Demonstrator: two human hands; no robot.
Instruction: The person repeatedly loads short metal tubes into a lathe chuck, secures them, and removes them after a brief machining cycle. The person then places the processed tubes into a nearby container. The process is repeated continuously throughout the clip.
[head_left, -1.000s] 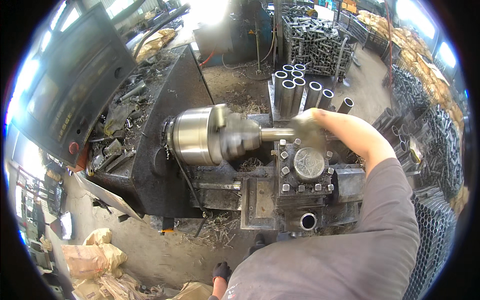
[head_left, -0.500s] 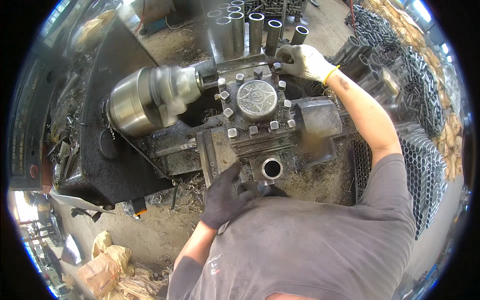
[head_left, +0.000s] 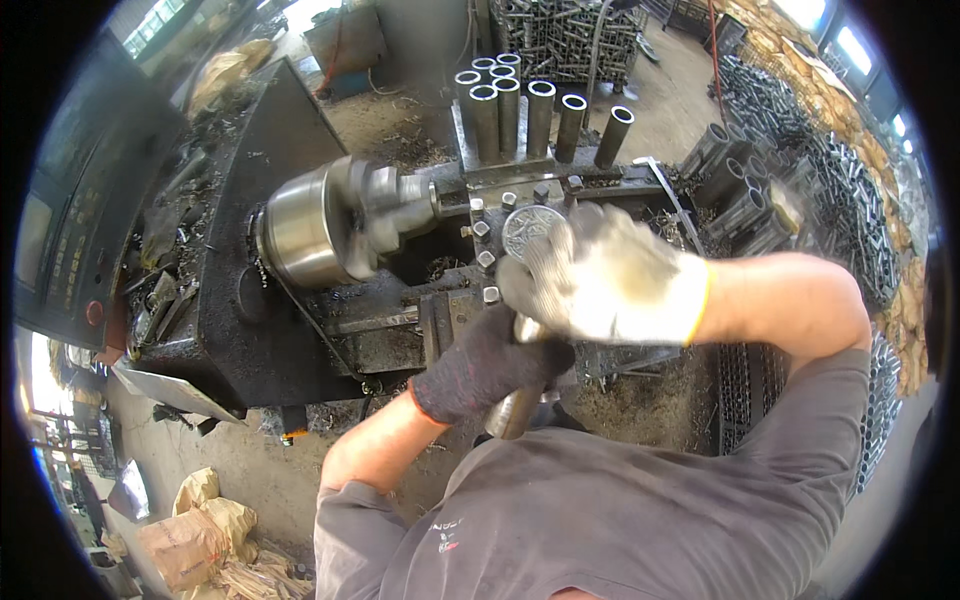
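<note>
My left hand (head_left: 485,368), in a dark glove, is closed round a metal tube (head_left: 513,414) in front of my shirt; the tube is tilted, its lower end sticking out below the fingers. My right hand (head_left: 625,280), in a white glove with a yellow cuff, lies over the tube's upper end. Motion smears its fingers, so their grip does not show. Behind that hand is the lathe's tool post with a round cap (head_left: 526,232) and square-headed bolts, partly covered. To the left, the lathe chuck (head_left: 305,225) looks blurred by spinning, a short metal piece at its front.
Several upright tubes (head_left: 541,120) stand on a plate behind the tool post. A long, thin, caliper-like metal tool (head_left: 672,198) lies right of them. More tubes (head_left: 745,195) and heaps of metal parts (head_left: 840,165) fill the right side. Paper sacks (head_left: 190,545) lie on the floor at lower left.
My right hand has come back from behind the tool post to the tube. My left hand has moved slightly right and now holds the tube, tilted. The view has shifted.
</note>
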